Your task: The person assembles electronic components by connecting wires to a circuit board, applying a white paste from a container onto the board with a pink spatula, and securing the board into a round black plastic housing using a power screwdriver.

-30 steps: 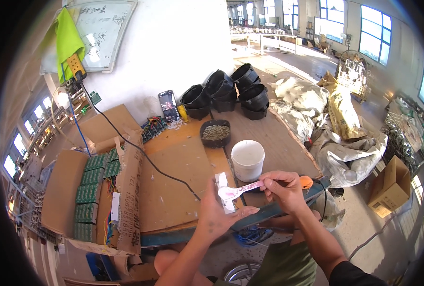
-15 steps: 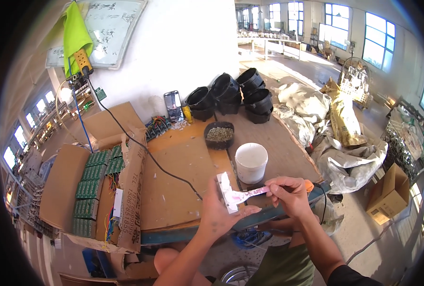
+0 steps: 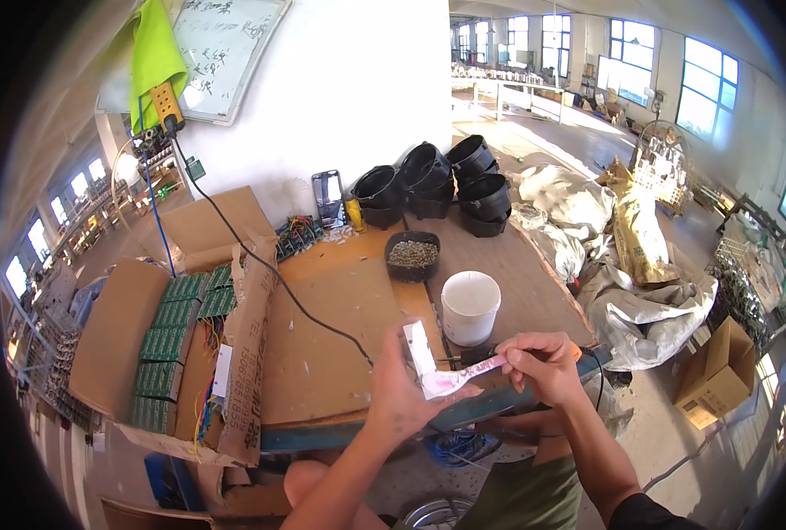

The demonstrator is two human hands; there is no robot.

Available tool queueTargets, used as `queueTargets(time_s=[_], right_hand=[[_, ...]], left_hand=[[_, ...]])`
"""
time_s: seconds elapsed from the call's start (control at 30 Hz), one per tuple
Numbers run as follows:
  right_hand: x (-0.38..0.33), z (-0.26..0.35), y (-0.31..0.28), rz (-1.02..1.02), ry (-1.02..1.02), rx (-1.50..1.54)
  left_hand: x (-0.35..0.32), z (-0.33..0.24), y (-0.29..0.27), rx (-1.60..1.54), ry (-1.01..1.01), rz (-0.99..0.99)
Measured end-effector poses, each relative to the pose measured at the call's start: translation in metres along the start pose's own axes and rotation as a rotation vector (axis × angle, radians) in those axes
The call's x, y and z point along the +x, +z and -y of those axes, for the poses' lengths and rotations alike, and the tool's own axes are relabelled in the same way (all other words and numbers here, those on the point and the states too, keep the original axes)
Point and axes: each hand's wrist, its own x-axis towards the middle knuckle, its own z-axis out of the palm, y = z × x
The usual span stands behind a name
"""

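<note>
Strip [image 3: 418, 346] is in the left hand [image 3: 397, 396], near the table edge [image 3: 322, 434], held by its fingers; right hand [image 3: 541, 363] pinches the stick [image 3: 478, 368]. If the stick presses too hard, the strip could perhaps tilt or slip.

Bright daylight from windows [image 3: 700, 64]; white wall [image 3: 349, 79] glares; edges curve, blackened.

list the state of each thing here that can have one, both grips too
left grip: closed around the white piece
right grip: pinching the stick
white piece: held, tilted
stick: held, broad end at the white piece
white bucket: open, upright
black bowl: open, holding small bits
large cardboard box: open, holding green boards
phone: propped up
black pots: stacked, open-topped
</note>
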Motion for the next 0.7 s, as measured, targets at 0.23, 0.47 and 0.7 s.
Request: queueTargets(time_s=[0.23,0.47,0.7], right_hand=[[0.003,0.004,0.002,-0.053,0.006,0.138],[-0.005,-0.001,-0.001,0.01,0.012,0.06],[-0.012,-0.008,0.007,-0.105,-0.047,0.132]], left_hand=[[0.0,-0.008,-0.004,-0.002,-0.032,0.015],[0.0,-0.016,-0.003,0.041,0.015,-0.06],[-0.001,-0.006,-0.001,0.135,0.046,-0.153]])
